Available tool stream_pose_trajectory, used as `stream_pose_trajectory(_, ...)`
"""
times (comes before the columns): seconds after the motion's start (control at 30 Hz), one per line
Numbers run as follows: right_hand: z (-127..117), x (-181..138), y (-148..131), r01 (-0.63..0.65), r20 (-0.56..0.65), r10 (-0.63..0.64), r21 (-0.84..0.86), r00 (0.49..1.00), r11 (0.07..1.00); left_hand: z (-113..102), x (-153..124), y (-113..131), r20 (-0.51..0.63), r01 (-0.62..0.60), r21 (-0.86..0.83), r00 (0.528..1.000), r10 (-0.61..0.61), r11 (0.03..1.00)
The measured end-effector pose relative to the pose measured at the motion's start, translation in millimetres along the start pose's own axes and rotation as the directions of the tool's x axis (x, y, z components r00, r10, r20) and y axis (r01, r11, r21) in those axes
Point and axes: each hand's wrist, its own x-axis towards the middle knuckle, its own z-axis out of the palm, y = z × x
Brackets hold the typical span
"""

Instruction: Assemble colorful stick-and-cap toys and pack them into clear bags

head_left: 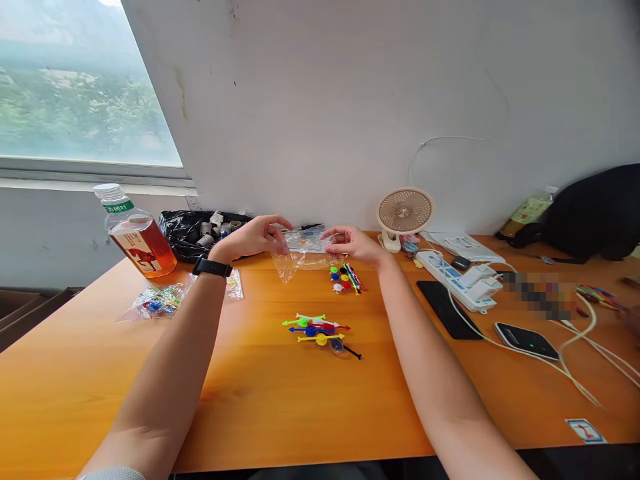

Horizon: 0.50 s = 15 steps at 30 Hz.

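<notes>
Both my hands are raised at the back of the table, facing each other. Between them stretches a clear plastic bag. My left hand pinches its left side, and my right hand pinches the right side. Just below my right hand lies a small group of colourful plastic parts, thin sticks and round pieces. Nearer to me, several arrow-shaped plastic spinners in green, white, blue, red, yellow and black lie together, with a clear suction cup among them.
On the left stand a bottle of amber drink, a filled clear bag and a black bag. A small fan, a power strip, a black phone, cables and a power bank occupy the right. Another person's hand shows at the right edge.
</notes>
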Motion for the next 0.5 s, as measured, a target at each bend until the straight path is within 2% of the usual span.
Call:
stream_pose_trajectory(0.2,-14,-5,5,-0.022,0.004,0.022,0.07,1.0,0.997,-10,-6,-2,0.004,0.077,-0.098,0.997,-0.077,0.992)
stream_pose_trajectory(0.27,-15,-2,2,0.038,-0.115,-0.025,0.116,0.993,0.993,-7,-6,0,-0.098,0.128,-0.161,0.985,-0.144,0.979)
stream_pose_trajectory(0.33,-15,1,-2,0.13,-0.302,-0.076,0.165,0.95,0.978,-1,-5,3,-0.198,0.169,-0.236,0.956,-0.217,0.957)
stream_pose_trajectory(0.4,-14,4,-6,0.185,-0.434,-0.089,0.185,0.896,0.965,6,-1,6,-0.21,0.17,-0.311,0.947,-0.242,0.935)
stream_pose_trajectory(0.5,-14,5,-10,0.192,-0.497,-0.087,0.163,0.864,0.968,14,3,13,-0.17,0.116,-0.436,0.963,-0.208,0.892)
